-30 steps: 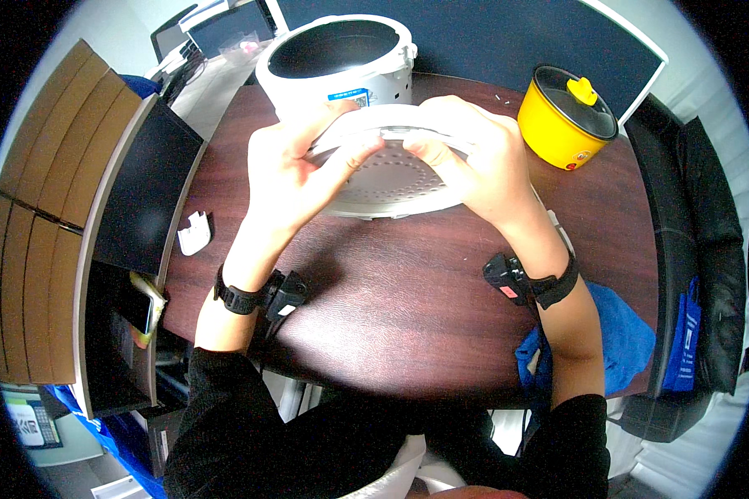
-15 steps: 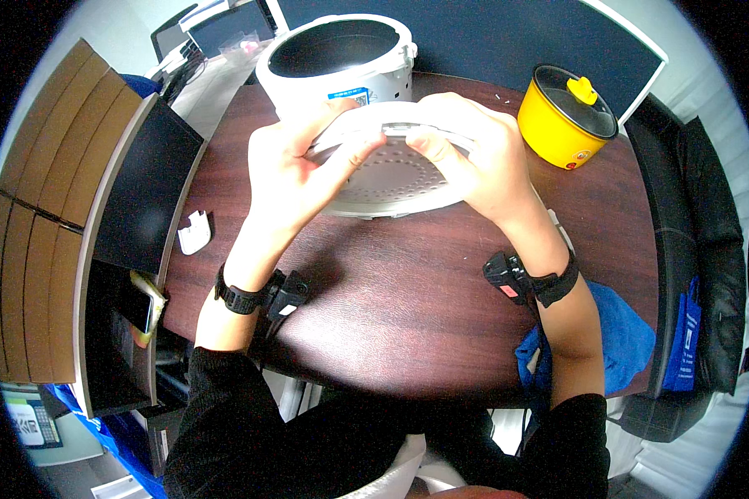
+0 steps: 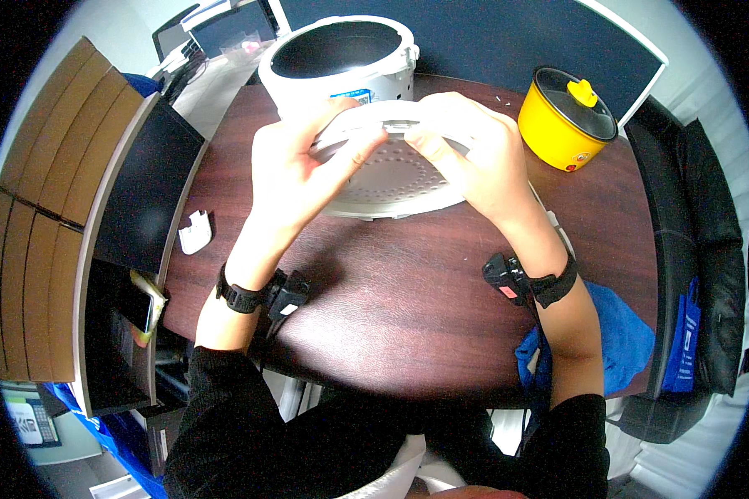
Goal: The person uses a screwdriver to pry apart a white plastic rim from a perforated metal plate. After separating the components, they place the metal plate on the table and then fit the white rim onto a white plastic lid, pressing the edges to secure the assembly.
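Between my hands is a round white rice cooker lid point(image 3: 391, 176), tilted so that its dimpled inner face shows. My left hand point(image 3: 295, 162) grips its left side, with the thumb reaching to the middle of the top rim. On the other side, my right hand point(image 3: 483, 158) holds the rim, its thumb close to the left thumb. Most fingertips are hidden behind the lid. Just behind stands the white rice cooker body point(image 3: 391, 83), uncovered, with a dark interior and a blue label on its front.
A yellow pot point(image 3: 558, 133) with a dark lid and yellow knob stands at the back right. A small white plastic piece point(image 3: 195, 233) lies at left. Blue cloth point(image 3: 620, 341) rests at the right edge of the brown table point(image 3: 374, 316). Shelving point(image 3: 146, 191) borders the left.
Almost nothing differs. The hands and the lid stay in the same grip, with only a very slight shift of the view.
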Demonstrator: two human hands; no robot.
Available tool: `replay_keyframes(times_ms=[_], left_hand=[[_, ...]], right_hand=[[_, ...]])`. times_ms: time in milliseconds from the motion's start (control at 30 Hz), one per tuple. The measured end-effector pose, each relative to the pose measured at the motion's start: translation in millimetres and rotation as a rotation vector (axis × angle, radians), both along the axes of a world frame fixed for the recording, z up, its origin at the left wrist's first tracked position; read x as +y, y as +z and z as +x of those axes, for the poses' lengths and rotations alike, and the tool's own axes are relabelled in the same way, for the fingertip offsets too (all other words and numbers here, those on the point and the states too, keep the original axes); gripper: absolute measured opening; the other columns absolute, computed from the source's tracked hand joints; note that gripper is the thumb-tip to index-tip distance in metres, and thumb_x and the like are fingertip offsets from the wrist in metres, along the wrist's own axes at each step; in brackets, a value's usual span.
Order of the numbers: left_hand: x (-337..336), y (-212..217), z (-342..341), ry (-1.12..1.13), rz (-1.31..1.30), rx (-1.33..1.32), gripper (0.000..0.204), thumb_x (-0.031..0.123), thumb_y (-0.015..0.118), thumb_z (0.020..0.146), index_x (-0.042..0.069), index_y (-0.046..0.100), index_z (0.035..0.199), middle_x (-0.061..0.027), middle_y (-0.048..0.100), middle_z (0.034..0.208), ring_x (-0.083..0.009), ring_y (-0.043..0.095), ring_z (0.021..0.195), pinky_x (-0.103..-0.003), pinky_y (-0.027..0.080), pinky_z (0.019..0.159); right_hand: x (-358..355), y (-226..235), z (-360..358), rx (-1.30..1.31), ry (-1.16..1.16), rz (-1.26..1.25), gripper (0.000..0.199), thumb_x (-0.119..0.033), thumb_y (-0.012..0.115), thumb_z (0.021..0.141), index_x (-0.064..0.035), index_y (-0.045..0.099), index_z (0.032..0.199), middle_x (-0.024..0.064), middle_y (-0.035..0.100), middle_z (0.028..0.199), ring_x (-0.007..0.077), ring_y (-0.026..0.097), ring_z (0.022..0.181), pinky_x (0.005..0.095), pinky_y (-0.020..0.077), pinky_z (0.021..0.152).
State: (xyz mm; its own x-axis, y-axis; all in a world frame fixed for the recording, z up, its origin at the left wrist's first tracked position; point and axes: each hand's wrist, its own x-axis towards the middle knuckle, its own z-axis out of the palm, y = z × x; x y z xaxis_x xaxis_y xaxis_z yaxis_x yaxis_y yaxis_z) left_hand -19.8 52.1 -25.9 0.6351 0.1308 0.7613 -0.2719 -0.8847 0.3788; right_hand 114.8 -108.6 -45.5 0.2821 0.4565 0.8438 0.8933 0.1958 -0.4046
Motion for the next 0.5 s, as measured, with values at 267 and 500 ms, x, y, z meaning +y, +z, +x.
replay_keyframes(times_ms=[267,500], left_hand=[[6,5,-2,-0.09,-0.08,0.117,0.033,0.028,0.075,0.083,0.002,0.069,0.103,-0.0131,0.071,0.085,-0.0194,0.071,0.077,-0.03,0.054,0.069],[12,5,-1,-0.116,-0.107,0.213,0.038,0.032,0.073,0.084,0.002,0.068,0.107,-0.0144,0.071,0.084,-0.0204,0.07,0.076,-0.031,0.053,0.07]], right_hand=[[-2,0,2,0.007,-0.005,-0.032,0.026,-0.029,0.075,0.082,-0.0047,0.067,0.087,0.0114,0.068,0.081,0.0295,0.068,0.073,0.0358,0.0535,0.066],[-11,3,14,0.145,0.068,-0.109,0.027,-0.028,0.076,0.081,-0.0049,0.067,0.09,0.012,0.069,0.084,0.0282,0.069,0.076,0.0355,0.0541,0.07]])
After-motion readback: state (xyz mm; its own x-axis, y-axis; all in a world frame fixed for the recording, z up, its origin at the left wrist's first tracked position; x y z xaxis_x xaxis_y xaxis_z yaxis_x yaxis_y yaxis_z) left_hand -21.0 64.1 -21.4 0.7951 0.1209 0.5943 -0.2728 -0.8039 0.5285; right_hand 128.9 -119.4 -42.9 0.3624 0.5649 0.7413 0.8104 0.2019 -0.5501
